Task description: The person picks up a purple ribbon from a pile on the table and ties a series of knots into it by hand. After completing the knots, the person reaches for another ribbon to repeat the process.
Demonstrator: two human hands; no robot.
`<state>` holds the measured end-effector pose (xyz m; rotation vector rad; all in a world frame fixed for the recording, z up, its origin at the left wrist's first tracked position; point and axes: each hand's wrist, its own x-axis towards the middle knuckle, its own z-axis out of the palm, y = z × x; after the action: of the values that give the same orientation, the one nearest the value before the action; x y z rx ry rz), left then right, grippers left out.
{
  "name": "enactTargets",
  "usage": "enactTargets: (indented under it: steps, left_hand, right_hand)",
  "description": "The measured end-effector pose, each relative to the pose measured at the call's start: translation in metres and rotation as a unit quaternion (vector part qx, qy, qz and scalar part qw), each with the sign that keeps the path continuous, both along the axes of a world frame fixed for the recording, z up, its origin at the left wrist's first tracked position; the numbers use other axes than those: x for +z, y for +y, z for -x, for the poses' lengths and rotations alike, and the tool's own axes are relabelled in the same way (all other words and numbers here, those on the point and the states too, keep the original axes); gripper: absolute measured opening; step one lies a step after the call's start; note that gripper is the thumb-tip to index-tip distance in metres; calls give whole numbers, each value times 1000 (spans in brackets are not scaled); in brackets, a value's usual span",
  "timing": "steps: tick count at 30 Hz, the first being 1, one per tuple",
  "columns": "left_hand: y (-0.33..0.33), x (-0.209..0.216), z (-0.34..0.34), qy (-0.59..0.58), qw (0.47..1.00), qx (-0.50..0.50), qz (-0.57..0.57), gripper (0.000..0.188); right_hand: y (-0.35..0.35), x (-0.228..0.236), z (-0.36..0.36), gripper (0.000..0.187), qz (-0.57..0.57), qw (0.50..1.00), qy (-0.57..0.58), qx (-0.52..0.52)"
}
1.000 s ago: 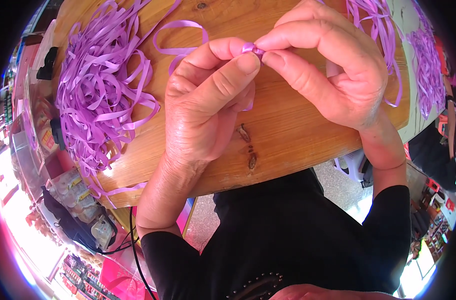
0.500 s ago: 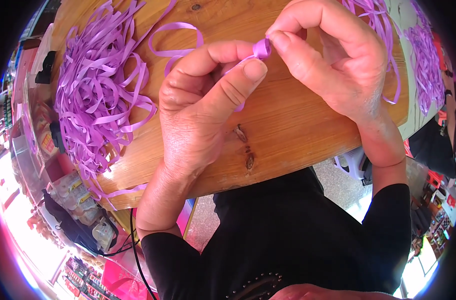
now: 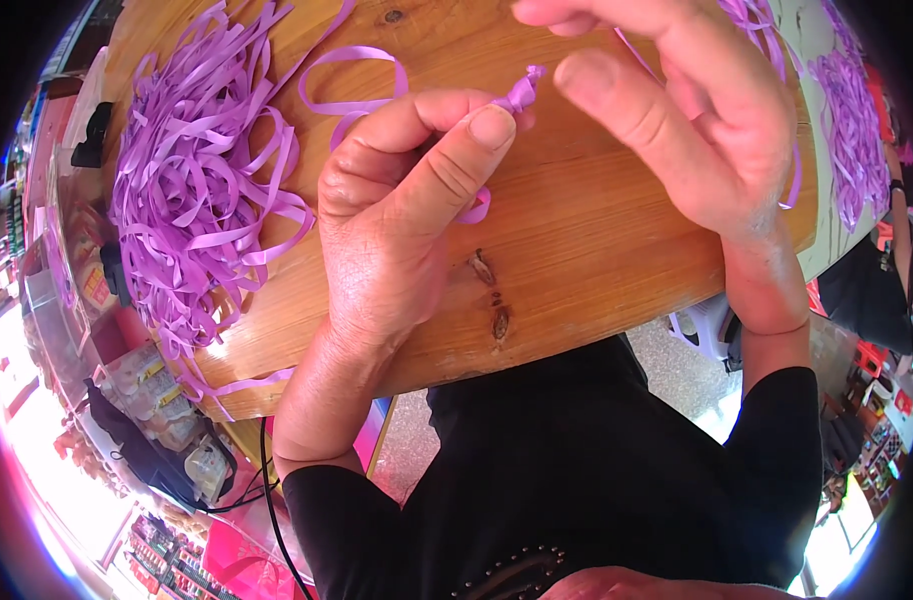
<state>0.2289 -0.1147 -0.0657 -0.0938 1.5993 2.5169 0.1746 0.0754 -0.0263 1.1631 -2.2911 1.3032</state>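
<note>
My left hand (image 3: 397, 200) pinches a purple ribbon (image 3: 522, 92) between thumb and forefinger. At its upper end the ribbon is folded into a small twisted knot that sticks out past my fingertips. A loop of ribbon also shows below my left fingers. My right hand (image 3: 677, 120) is held to the right of the knot, apart from it, with thumb and fingers spread and nothing seen between them; its upper part runs up to the top of the picture. Both hands are above the wooden table (image 3: 597, 270).
A big tangled heap of purple ribbon (image 3: 197, 190) covers the table's left side, with a loose curl (image 3: 352, 105) beside it. More purple ribbon (image 3: 847, 140) lies at the far right on a pale surface. A black cable (image 3: 267, 470) hangs below the table's left edge.
My right hand has let go of the ribbon's end and opened, drawing away to the right. The ribbon's tip now looks tighter and more twisted. My left hand keeps its pinch.
</note>
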Motion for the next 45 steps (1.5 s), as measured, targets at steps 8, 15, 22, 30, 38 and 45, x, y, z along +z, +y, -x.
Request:
enactTargets:
  steps: [8,15,22,30,38,45]
  left_hand:
    - [2,0,2,62,997,-25,26,15]
    - [-9,7,7,192,946,5,261,6]
    - [-13,14,8,232,932,26,277,6]
    - [-30,23,25,88,970,-15,224,15]
    - [-28,27,21,87,981,7,171,12]
    - [-15,31,9,113,980,-20,165,22]
  right_hand:
    - [2,21,-9,25,-102,994,-45,19]
    - [-7,15,-12,18,-155,987,28,-41]
    - [-4,18,-13,12,-134,980,84,-119]
    - [48,4,27,10,165,970,5,-178]
    - [43,4,29,26,54,940,99,-323]
    - [2,21,-6,48,-78,997,-13,-22]
